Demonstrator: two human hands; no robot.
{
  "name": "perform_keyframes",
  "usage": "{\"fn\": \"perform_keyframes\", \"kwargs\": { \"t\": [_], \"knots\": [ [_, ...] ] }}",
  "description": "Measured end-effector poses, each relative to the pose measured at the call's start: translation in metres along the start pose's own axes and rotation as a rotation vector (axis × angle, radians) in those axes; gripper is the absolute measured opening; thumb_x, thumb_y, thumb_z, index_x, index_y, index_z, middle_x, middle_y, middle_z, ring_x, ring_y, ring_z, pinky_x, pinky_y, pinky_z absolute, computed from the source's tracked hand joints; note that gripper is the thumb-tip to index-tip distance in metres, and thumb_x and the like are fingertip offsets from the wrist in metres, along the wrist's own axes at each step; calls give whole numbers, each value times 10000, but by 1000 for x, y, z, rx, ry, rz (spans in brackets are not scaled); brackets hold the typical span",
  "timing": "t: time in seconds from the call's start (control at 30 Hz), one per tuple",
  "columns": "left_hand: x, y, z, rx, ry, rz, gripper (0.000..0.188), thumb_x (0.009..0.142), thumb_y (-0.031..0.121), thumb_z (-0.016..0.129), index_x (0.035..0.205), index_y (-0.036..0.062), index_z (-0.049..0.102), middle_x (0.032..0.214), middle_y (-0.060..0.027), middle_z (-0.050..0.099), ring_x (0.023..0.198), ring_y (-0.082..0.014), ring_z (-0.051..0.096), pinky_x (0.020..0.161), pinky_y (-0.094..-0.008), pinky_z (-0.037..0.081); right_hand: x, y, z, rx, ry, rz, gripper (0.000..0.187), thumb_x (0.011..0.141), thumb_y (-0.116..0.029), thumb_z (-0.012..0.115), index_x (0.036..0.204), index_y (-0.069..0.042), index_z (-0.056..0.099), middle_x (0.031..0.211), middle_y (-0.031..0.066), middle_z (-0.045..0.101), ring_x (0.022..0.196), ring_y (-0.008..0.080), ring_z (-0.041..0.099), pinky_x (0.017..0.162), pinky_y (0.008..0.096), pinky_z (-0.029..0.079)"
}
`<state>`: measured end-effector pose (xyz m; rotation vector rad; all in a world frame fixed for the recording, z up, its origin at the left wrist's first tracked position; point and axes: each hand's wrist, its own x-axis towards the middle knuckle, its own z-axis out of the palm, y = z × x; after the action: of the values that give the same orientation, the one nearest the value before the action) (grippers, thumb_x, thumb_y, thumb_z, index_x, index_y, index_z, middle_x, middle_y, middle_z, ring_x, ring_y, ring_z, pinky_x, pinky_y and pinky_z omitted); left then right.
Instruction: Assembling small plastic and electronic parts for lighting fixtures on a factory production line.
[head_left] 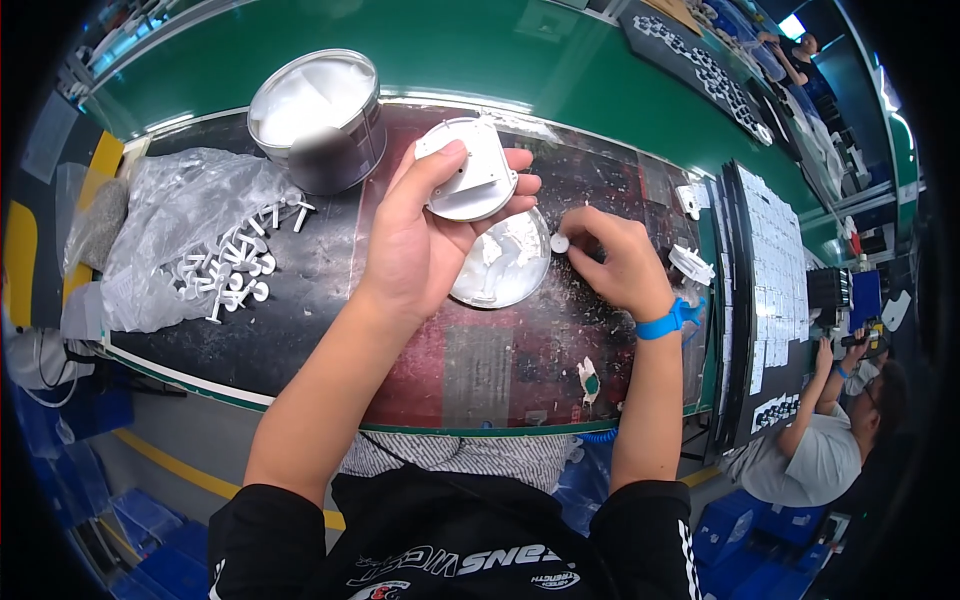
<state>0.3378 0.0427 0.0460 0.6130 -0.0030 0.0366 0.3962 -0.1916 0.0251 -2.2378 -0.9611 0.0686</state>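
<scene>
My left hand (408, 235) is closed round a white round plastic housing (466, 185), with the thumb laid across its flat inner plate. To its right, my right hand (622, 255) pinches a small white part with a round disc head (559, 243); the rest of it is hidden by the fingers. A shallow round dish (520, 290) smeared with white paste lies below the housing, and the disc head is beside its right rim. At the left, several white disc-headed pins (235, 262) are spread on a clear plastic bag (160, 210).
A large metal tin (350, 160) lined with white stands at the back left. Small white plastic parts (690, 264) lie at the right of the dark worktable (300, 345). Beyond them stands a tall stack of trays (765, 290). A co-worker (825, 440) sits at the far right.
</scene>
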Motion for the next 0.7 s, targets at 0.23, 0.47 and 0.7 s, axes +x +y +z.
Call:
{"fn": "perform_keyframes", "kwargs": {
  "t": [0.23, 0.47, 0.7],
  "knots": [
    [0, 1, 0, 1, 2, -6, 350, 984, 230, 489, 1218, -30, 485, 1135, -269, 637, 997, -337, 668, 890, -432, 560, 0, -9, -2, 236, 160, 123, 355, 805, 69, 678, 1139, -27, 603, 937, 108, 718, 827, 192, 709, 735, 292, 550],
    [-3, 0, 1, 30, 20, -36, 351, 995, 212, 472, 1253, -20, 421, 1159, -281, 613, 1014, -349, 662, 894, -448, 559, 1, -12, -2, 807, 262, 290, 383, 867, -14, 711, 1218, -16, 556, 941, 126, 724, 789, 158, 702, 584, 215, 496],
    [-5, -7, 3, 60, 0, -79, 345, 994, 204, 471, 1260, -8, 410, 1167, -287, 607, 1019, -350, 659, 893, -448, 558, 2, -15, 1, 887, 295, 283, 293, 870, -24, 717, 1140, -6, 604, 897, 102, 709, 764, 167, 707, 541, 225, 507]
  ]
}}
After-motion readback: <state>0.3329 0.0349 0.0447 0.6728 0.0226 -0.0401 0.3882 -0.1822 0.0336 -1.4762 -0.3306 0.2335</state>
